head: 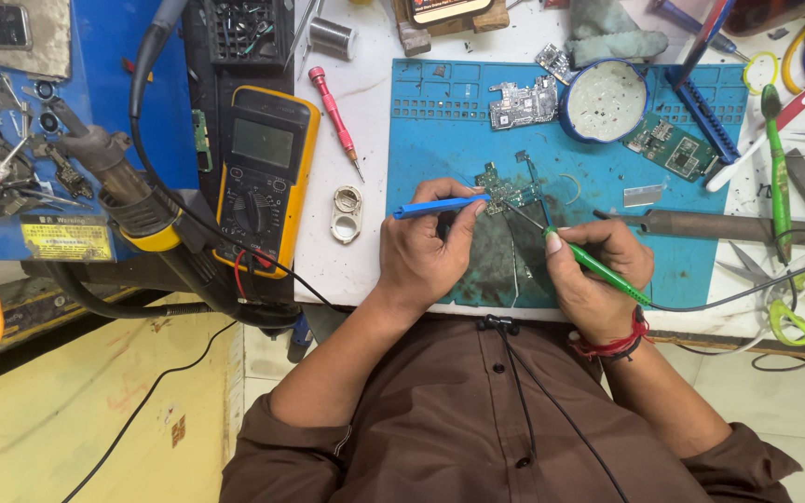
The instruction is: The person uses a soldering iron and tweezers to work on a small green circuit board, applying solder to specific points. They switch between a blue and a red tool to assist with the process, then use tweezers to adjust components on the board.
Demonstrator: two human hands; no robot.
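A small circuit board (507, 190) lies on the blue work mat (440, 140), slightly left of its middle. My left hand (426, 244) grips blue-handled tweezers (440, 206) whose tip touches the board's left side. My right hand (598, 275) holds a green-handled soldering iron (598, 267); its thin metal tip reaches up-left to the board. A black cable runs from the iron off to the right. Both hands rest at the mat's near edge.
A yellow multimeter (261, 177) and a hot-air gun (118, 191) stand left of the mat. A red screwdriver (334, 116), a second board (524, 102), a round blue dish (605, 100), a green board (671, 149) and a metal tool (729, 225) surround the work spot. Scissors and tools crowd the right.
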